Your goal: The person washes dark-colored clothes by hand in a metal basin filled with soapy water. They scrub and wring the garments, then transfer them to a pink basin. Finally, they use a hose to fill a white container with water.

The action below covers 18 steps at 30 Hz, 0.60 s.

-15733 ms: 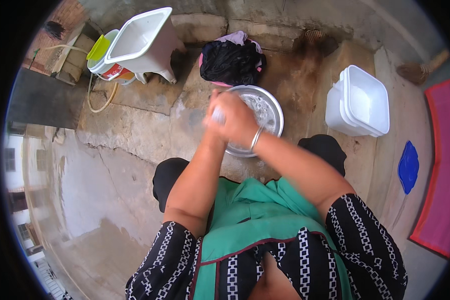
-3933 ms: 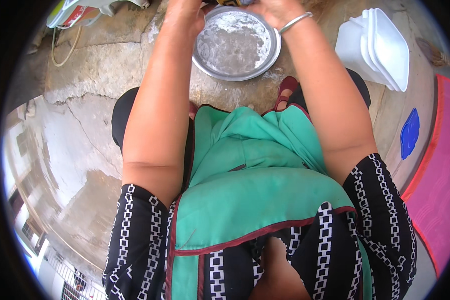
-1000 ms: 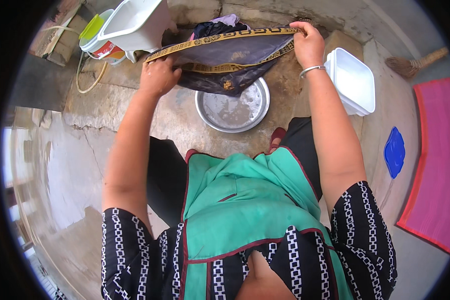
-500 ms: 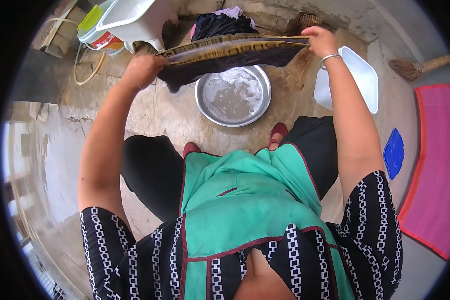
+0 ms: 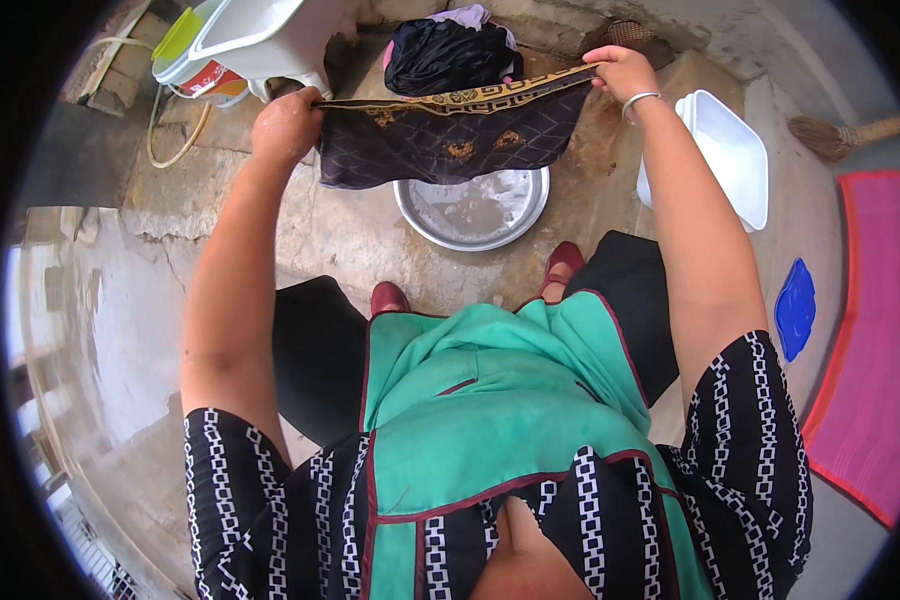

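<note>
Head: both hands (image 5: pixel 288 127) (well apart) grip cloth (image 5: pixel 430 148).

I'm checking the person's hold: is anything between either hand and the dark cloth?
Nothing visible. The left hand and right hand each directly grip an end of the dark cloth by its gold-patterned edge. The black laundry pile lies beyond the cloth, not between.

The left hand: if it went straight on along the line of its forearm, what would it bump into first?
The left hand, holding the dark patterned cloth, would probably meet the white tub just beyond; depth is unclear, so it might pass above.
</note>
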Each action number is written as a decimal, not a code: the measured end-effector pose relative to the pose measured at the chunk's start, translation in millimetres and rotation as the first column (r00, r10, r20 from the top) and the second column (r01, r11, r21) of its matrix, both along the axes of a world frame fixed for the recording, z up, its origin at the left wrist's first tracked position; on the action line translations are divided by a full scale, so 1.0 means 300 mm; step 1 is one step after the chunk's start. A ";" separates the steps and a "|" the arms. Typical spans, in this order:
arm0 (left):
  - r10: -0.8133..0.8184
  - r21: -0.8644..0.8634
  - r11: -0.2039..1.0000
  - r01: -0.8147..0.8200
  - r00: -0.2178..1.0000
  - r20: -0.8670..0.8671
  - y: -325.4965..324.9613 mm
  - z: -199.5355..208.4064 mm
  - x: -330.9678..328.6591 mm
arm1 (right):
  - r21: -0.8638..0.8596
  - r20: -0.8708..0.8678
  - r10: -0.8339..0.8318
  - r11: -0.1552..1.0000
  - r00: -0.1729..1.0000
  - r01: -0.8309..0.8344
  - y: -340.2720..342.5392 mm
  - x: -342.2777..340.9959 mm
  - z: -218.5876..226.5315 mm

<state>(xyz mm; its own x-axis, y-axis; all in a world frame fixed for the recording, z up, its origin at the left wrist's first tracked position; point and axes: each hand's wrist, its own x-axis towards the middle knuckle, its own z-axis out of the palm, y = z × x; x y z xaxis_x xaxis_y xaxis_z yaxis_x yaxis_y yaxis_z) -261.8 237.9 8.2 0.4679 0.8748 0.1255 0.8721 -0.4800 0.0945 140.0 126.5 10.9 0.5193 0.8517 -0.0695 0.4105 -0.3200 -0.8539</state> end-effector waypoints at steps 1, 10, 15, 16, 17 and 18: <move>0.016 -0.006 1.000 -0.015 0.999 0.030 0.015 -0.030 0.013 | -0.006 -0.014 -0.005 1.000 1.000 0.005 0.017 0.007 -0.032; -0.294 -0.478 0.841 0.254 0.956 -0.008 -0.237 -0.507 0.158 | -0.641 -0.143 0.482 0.620 0.864 -0.452 0.038 0.009 -0.416; 0.429 -0.719 0.692 0.061 0.767 0.478 -0.238 -0.899 0.305 | -0.563 0.043 0.243 0.808 0.969 -0.177 0.011 -0.046 -0.854; 0.472 -0.750 0.662 0.013 0.769 0.430 -0.237 -0.948 0.315 | -0.563 0.064 0.204 0.816 0.977 -0.133 0.025 -0.093 -0.888; 0.509 -0.776 0.630 -0.029 0.770 0.385 -0.244 -0.964 0.337 | -0.524 0.114 0.184 0.846 0.976 -0.098 0.028 -0.122 -0.947; 0.542 -0.799 0.597 -0.071 0.770 0.336 -0.235 -0.990 0.352 | -0.483 0.161 0.160 0.873 0.974 -0.063 0.028 -0.144 -1.030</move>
